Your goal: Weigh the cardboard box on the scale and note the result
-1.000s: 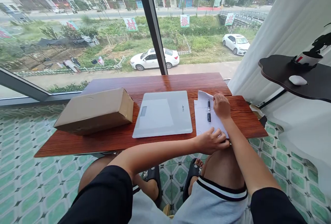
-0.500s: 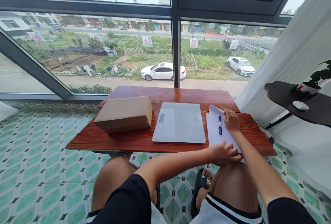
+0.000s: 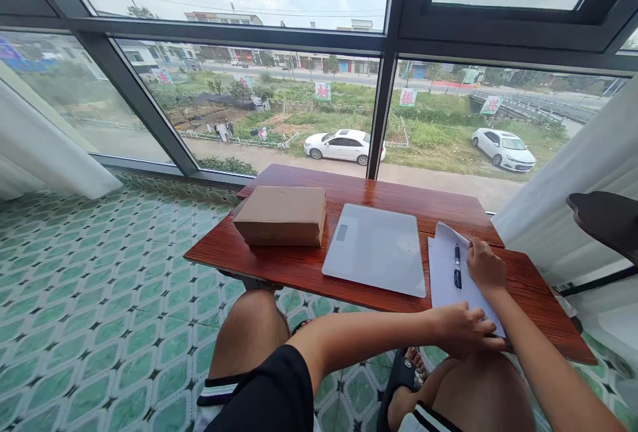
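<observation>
White sheets of paper (image 3: pixel 443 286) lie at the right side of the wooden table, their top sheet lifted and curling at the far edge. A black pen (image 3: pixel 457 266) rests on them. My right hand (image 3: pixel 486 266) is closed on the paper's right edge, beside the pen. At the near right corner my left hand (image 3: pixel 463 329) reaches across with curled fingers gripping the sheet's edge; its fingertips are partly hidden. Left of the paper lies a flat white scale (image 3: pixel 376 249) with a small grey display. Neither hand touches it.
A closed cardboard box (image 3: pixel 282 216) stands on the left part of the table (image 3: pixel 279 272). Behind the table rises a framed window (image 3: pixel 389 40). To the right are a white curtain (image 3: pixel 558 166) and a dark wavy-edged side table (image 3: pixel 605 222).
The head view has turned left and tilted, so the table and everything on it sit farther right. Both hands keep about the same place on the paper.
</observation>
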Motion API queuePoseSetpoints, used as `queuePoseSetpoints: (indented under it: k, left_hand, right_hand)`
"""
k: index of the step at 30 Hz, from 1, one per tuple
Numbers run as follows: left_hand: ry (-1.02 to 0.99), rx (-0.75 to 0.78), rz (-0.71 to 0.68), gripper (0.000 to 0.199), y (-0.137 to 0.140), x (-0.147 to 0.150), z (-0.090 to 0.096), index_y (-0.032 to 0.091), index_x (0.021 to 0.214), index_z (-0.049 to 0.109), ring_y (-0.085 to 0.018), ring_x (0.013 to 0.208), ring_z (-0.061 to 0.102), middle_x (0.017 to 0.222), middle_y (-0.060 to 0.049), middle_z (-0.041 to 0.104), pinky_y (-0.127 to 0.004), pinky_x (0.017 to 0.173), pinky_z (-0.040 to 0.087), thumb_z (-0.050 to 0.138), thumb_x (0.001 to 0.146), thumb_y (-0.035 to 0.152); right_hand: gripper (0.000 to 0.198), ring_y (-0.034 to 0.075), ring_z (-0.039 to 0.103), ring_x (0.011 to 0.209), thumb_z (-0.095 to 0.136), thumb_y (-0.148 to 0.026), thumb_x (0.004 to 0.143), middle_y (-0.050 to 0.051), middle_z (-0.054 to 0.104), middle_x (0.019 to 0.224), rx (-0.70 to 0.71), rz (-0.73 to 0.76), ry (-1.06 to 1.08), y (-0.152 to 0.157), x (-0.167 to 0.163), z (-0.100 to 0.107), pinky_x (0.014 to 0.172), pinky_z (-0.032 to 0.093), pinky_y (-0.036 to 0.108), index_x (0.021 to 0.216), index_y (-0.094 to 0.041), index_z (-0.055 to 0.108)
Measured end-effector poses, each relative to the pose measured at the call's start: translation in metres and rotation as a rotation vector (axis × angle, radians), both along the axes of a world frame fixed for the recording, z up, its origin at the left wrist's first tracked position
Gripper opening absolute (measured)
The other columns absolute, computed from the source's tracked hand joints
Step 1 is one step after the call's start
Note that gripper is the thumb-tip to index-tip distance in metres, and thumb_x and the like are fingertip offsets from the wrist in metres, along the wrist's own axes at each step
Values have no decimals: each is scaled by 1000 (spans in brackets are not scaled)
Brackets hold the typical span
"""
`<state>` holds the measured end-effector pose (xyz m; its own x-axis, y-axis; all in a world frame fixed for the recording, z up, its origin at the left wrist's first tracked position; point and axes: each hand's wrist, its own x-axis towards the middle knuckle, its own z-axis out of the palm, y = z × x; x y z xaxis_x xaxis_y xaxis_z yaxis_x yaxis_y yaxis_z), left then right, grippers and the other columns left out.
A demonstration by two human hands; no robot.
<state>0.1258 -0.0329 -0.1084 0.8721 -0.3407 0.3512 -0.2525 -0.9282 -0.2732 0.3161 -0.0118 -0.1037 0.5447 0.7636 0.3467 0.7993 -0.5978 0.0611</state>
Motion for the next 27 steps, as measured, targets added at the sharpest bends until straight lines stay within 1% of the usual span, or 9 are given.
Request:
queuePoseSetpoints:
  k: [3, 7, 10, 13, 17, 20, 23, 25, 27]
  left_hand:
    - [5, -59, 45, 42, -6, 2, 0, 23, 124, 59, -20, 80, 58, 100, -11, 59, -31, 57, 33, 45, 85, 21]
    - [56, -98, 85, 47, -7, -1, 7, 26, 132, 55, -21, 83, 61, 105, -11, 62, -33, 61, 39, 47, 86, 28]
    - [45, -78, 82, 40, 4, -17, 33, 26, 124, 60, -22, 100, 62, 114, -11, 62, -36, 78, 47, 50, 86, 34]
    - [-45, -162, 119, 35, 26, -49, 76, 21, 120, 60, -21, 108, 60, 119, -11, 62, -34, 85, 48, 45, 90, 28]
    - [-203, -363, 310, 39, 69, -108, 135, 17, 129, 52, -22, 118, 55, 125, -9, 63, -37, 98, 47, 38, 93, 22]
    - [-372, -549, 440, 37, 103, -158, 161, 19, 128, 52, -20, 120, 55, 126, -7, 64, -36, 104, 45, 38, 94, 20]
    - [-585, -696, 592, 36, 134, -208, 168, 21, 127, 53, -18, 118, 57, 123, -5, 65, -35, 104, 47, 39, 94, 20]
    - [-744, -756, 719, 34, 152, -239, 165, 20, 124, 55, -18, 115, 58, 121, -6, 66, -35, 103, 47, 40, 94, 19]
    - [-875, -751, 865, 35, 168, -268, 156, 19, 123, 56, -20, 117, 58, 122, -7, 66, -37, 107, 45, 40, 93, 20]
  right_hand:
    - [29, 19, 57, 63, 30, -29, 102, 9, 65, 104, -54, 17, 31, 3, 3, 3, 54, 19, 31, 108, -17, 56]
    - [29, 26, 63, 79, 31, -26, 99, 13, 66, 99, -103, -42, 212, 7, 19, 14, 60, 29, 33, 105, -15, 57]
    - [29, 28, 62, 79, 32, -27, 96, 15, 66, 92, -46, -93, 322, 9, 28, 27, 64, 33, 34, 98, -16, 59]
    - [26, 25, 59, 74, 34, -26, 94, 13, 66, 87, 109, -58, 369, 16, 13, 42, 63, 32, 34, 94, -17, 59]
    - [21, 22, 58, 71, 38, -21, 85, 10, 67, 86, 365, 63, 484, 43, -50, 61, 65, 35, 33, 88, -18, 59]
    - [22, 21, 61, 69, 42, -25, 82, 7, 67, 78, 526, 200, 742, 68, -111, 69, 69, 43, 33, 91, -19, 61]
    - [27, 23, 66, 84, 43, -32, 83, 9, 68, 91, 610, 376, 974, 89, -171, 74, 68, 51, 33, 97, -18, 62]
    - [31, 24, 65, 95, 43, -36, 87, 10, 67, 100, 638, 478, 1020, 102, -208, 76, 76, 53, 36, 103, -19, 62]
    - [36, 25, 62, 106, 42, -39, 89, 12, 66, 112, 664, 553, 1052, 113, -241, 77, 88, 52, 42, 112, -18, 60]
